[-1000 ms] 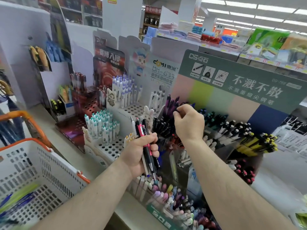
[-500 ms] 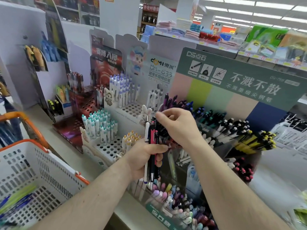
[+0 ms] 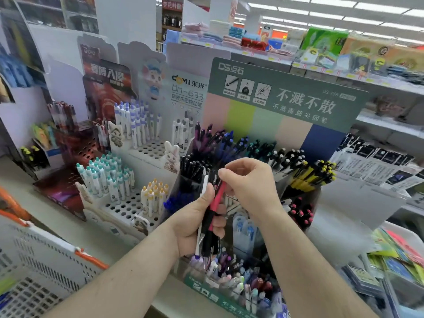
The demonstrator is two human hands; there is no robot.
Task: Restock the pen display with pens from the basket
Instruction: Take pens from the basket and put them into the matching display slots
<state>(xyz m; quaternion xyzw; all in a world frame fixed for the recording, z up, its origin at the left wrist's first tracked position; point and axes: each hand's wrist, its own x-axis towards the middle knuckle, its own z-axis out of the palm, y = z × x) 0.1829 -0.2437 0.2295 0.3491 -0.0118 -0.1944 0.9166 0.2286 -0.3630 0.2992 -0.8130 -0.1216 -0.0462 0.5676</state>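
Left hand [image 3: 197,216] clenched round a bundle of pens [image 3: 212,216], dead centre. Right hand [image 3: 250,184] pinched the red pen [image 3: 216,198] top at 12 o'clock of the bundle. Best to draw it straight up, others clamped. Basket [image 3: 46,260] sat at 8 o'clock.

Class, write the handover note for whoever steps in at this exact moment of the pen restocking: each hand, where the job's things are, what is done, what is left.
Left hand: grip closed round a bundle of pens (black, white, one red), held upright in front of the display.
Right hand: fingertips pinching the top of the red pen in that bundle.
Pen display: green-headed stand straight ahead, its tiers sorted by colour.
Basket: white with orange trim, lower left; a few blue items inside.
Done: a handful is out of the basket.
Left: draw out the red pen, slot it and the others by colour, then fetch more.
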